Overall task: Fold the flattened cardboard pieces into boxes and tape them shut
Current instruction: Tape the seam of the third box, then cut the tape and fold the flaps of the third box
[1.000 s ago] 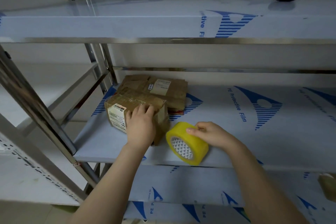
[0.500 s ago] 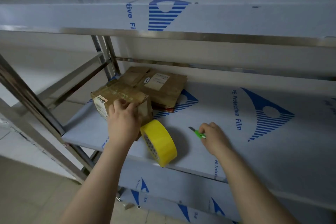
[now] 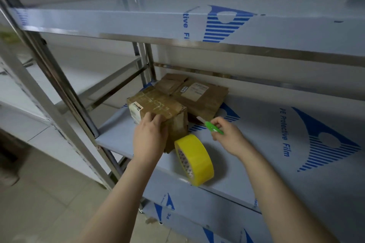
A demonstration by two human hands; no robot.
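One closed cardboard box (image 3: 158,107) stands on the middle shelf (image 3: 266,156) of a metal rack. Its flaps are folded down and clear tape shines across its top, so whatever it holds is hidden. Behind the box and to its right lies one low stack of flattened cardboard (image 3: 203,97), resting against the box's far side; the number of pieces in it cannot be told.

The left hand (image 3: 150,138) grips the box, with the palm on the near face and the fingers hooked over the near top edge. To the right of the box the right hand (image 3: 230,138) pinches one green utility knife (image 3: 213,127) between thumb and fingers. The knife's pale blade points towards the box and is held clear of the shelf. One roll of yellow tape (image 3: 197,161) stands on its edge just beside the box's near right corner.

Three shelf levels show: the one under the box, one above it (image 3: 138,23) and one below it (image 3: 197,221). All three are covered in pale film with blue striped emblems.

To the right of the box the film reads "PE Protective Film" in blue letters. A white label is stuck on the box's left face and another on the flattened cardboard, both with print too small to read
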